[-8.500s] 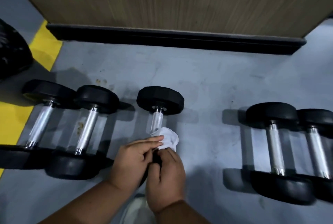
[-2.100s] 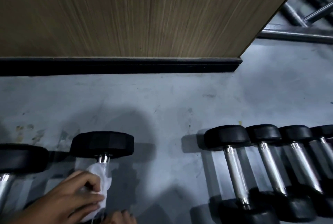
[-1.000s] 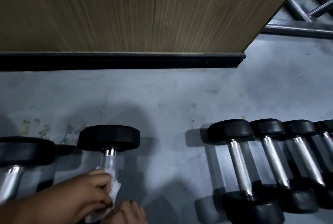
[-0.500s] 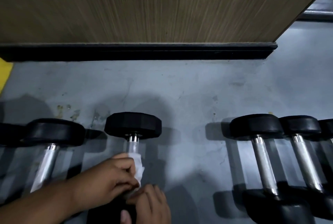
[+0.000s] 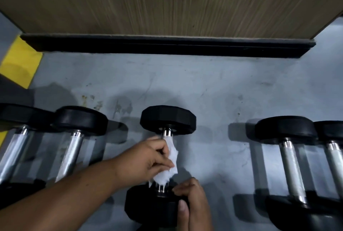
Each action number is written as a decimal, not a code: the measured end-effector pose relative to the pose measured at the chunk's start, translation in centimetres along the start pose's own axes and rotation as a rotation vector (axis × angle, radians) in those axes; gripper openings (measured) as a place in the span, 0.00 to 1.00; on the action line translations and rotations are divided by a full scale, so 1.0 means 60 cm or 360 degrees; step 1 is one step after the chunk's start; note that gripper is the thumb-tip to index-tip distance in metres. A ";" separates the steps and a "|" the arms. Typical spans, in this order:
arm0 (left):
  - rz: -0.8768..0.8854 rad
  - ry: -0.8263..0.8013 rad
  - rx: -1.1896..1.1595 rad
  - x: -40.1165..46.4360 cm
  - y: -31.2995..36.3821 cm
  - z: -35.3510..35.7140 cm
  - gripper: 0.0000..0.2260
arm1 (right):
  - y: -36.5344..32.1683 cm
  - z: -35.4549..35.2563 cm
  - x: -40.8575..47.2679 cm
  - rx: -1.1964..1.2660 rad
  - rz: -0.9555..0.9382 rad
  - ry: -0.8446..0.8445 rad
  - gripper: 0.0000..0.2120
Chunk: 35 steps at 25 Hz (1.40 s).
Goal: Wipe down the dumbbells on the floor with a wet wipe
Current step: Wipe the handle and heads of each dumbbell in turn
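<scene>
A black dumbbell (image 5: 168,120) with a chrome handle lies on the grey floor in the middle, its far head pointing at the wall. My left hand (image 5: 146,160) is shut on a crumpled white wet wipe (image 5: 169,164), which is wrapped around the handle and hides most of it. My right hand (image 5: 191,204) grips the near head (image 5: 148,206) of the same dumbbell, thumb on top. Two more dumbbells (image 5: 74,145) lie to the left and two dumbbells (image 5: 289,158) to the right.
A wood-grain wall panel (image 5: 167,2) with a black skirting strip (image 5: 167,47) runs across the back. A yellow floor marking (image 5: 20,61) shows at the far left. Bare grey floor (image 5: 213,91) lies between the dumbbells and the wall.
The view has swung left, so the middle dumbbell now sits centred. My left hand with the wipe has slid along the handle, and my right hand now holds the near head.
</scene>
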<state>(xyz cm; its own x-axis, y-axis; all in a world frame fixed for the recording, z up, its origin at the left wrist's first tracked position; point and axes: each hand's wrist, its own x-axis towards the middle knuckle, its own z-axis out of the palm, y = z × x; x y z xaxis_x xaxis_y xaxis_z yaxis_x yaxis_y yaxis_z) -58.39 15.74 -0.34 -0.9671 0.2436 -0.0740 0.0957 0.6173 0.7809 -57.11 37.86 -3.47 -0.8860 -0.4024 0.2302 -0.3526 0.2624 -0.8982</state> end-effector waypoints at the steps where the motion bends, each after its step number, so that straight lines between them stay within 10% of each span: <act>1: 0.0025 -0.0076 -0.0029 -0.008 0.007 0.010 0.07 | 0.010 -0.013 -0.002 0.0046 0.0022 -0.0008 0.20; 7: 0.0100 -0.0238 0.0018 0.006 0.001 0.003 0.06 | 0.001 -0.015 -0.005 0.0053 0.0049 -0.0019 0.21; 16: -0.0146 0.0338 -0.0046 0.024 -0.002 0.016 0.10 | -0.009 -0.024 0.002 -0.0073 0.0014 -0.0194 0.22; 24: 0.0125 -0.0136 0.0232 0.010 0.013 0.016 0.06 | -0.014 -0.036 0.005 -0.0198 -0.0022 -0.0383 0.18; 35: -0.0144 0.0437 0.0156 0.031 0.008 0.025 0.08 | -0.050 -0.040 -0.001 -0.0372 0.0314 -0.0472 0.15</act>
<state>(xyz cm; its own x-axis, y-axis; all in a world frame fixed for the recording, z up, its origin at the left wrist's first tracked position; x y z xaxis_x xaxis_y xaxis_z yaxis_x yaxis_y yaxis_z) -59.77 17.62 -1.01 -0.9990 -0.0188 0.0405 0.0158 0.7000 0.7140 -56.73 39.17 0.12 -0.8303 -0.5507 -0.0861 -0.2738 0.5376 -0.7975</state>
